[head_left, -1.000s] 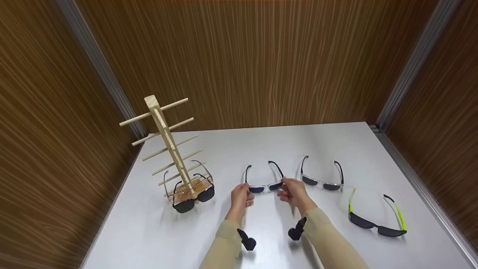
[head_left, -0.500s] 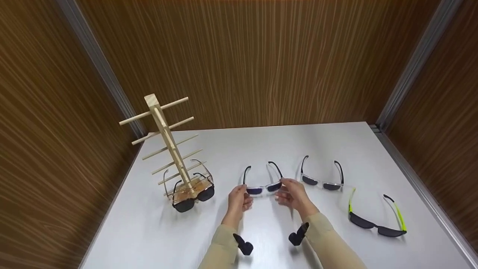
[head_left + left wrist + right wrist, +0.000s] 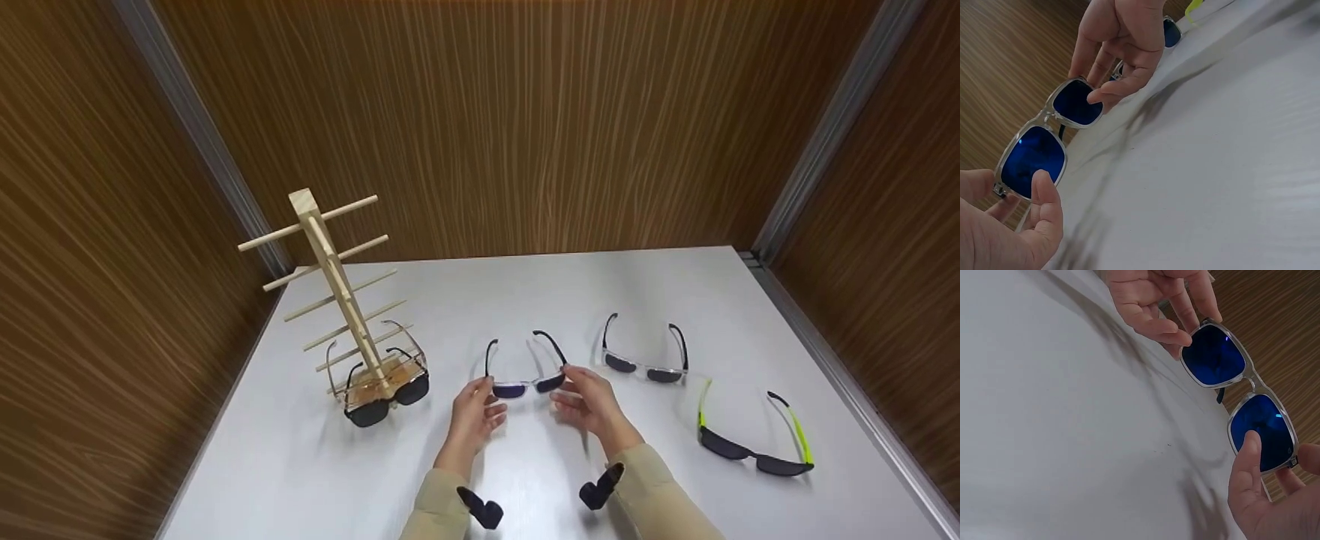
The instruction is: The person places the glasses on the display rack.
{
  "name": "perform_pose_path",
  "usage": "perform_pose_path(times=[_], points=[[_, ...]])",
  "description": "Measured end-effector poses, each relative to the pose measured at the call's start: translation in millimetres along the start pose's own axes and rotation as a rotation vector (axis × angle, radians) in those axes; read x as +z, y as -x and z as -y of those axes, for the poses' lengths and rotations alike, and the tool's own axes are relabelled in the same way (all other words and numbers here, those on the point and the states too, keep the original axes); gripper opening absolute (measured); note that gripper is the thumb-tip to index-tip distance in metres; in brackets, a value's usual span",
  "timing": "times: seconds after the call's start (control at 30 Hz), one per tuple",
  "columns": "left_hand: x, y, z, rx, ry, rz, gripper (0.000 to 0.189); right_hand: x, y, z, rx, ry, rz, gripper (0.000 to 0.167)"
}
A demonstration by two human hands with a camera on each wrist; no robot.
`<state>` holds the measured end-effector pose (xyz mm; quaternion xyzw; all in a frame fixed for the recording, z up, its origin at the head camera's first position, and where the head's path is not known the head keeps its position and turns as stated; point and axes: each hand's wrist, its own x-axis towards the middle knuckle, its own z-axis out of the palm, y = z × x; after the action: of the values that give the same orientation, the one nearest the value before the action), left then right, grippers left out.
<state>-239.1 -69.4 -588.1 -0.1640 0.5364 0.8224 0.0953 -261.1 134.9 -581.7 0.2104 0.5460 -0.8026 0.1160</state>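
Between both hands are clear-framed sunglasses (image 3: 510, 391) with blue mirrored lenses and dark temples, unfolded and pointing away from the person. The left hand (image 3: 471, 417) pinches their left outer corner near the hinge; the right hand (image 3: 594, 403) pinches the right one. In the left wrist view, the blue lens (image 3: 1033, 160) faces the camera, with the left thumb (image 3: 992, 183) at the frame's end. From the right wrist, the right hand (image 3: 1275, 495) shows at the other hinge, a finger overlapping the lens. Shadows of hands and glasses fall on the white table (image 3: 525, 292) below.
At left stands a wooden peg rack (image 3: 337, 285), black-lensed sunglasses (image 3: 369, 413) and a thin-framed pair on its lowest pegs. To the right lie another clear-framed pair (image 3: 664, 375) and black sunglasses with lime temples (image 3: 780, 465). Wood-grain panels (image 3: 525, 127) enclose the table.
Both hands have drawn the clear-framed sunglasses a little toward the person and slightly left. The rack and the other sunglasses stay where they were.
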Motion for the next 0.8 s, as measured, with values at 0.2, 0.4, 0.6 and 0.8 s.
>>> perform_pose_path(times=[0.2,0.4,0.6,0.8], points=[[-3.9,8.0,-0.2,0.016,-0.043,-0.007,0.043,-3,7.7,-3,-0.021,-0.002,0.053,0.036],[-12.6,18.0,-0.3,0.061,-0.145,0.016,0.045,-4,18.2,-4,-0.046,0.041,0.099,0.043],[-18.0,25.6,-4.3,0.091,-0.203,0.025,0.048,-5,28.0,-4,-0.047,0.068,0.136,0.047],[-22.1,31.0,-7.8,0.117,-0.206,0.034,0.048,-4,37.5,-1,-0.046,0.063,0.176,0.049]])
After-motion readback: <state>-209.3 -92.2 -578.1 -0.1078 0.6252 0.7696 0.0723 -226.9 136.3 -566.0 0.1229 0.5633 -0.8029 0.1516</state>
